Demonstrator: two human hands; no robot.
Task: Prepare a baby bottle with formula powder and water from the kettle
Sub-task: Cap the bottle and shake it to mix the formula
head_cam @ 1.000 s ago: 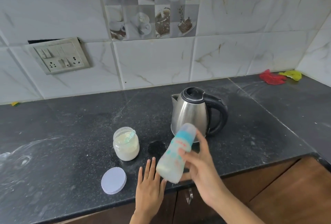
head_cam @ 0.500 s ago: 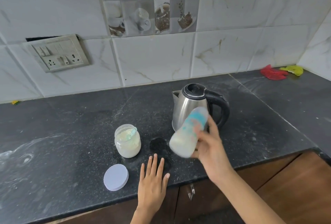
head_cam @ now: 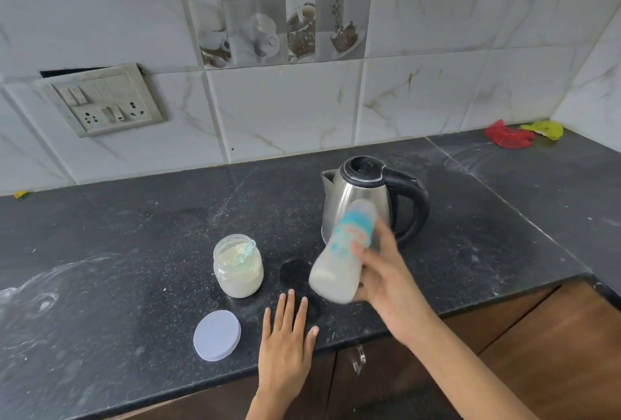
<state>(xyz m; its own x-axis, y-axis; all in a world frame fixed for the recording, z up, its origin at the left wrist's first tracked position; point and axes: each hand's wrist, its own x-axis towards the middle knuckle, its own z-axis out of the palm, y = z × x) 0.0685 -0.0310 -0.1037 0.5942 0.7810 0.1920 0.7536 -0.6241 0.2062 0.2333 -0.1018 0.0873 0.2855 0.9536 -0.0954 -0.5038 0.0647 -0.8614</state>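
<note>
We had the right hand [head_cam: 386,280] wrapped round the baby bottle [head_cam: 342,255], tilted, milky mix inside, off the worktop [head_cam: 117,251] at approx 7 o'clock of the kettle [head_cam: 358,204]; left hand [head_cam: 285,342] lay flat, fingers straight; risk, imo: loose top while shaking = leak; open formula jar [head_cam: 238,266] nearby could get knocked.

Soft, even daylight fills the room, shadows faint. The bottle [head_cam: 346,248] and right hand [head_cam: 386,271] smear with motion blur. Wall tiles bow toward the edges.
</note>
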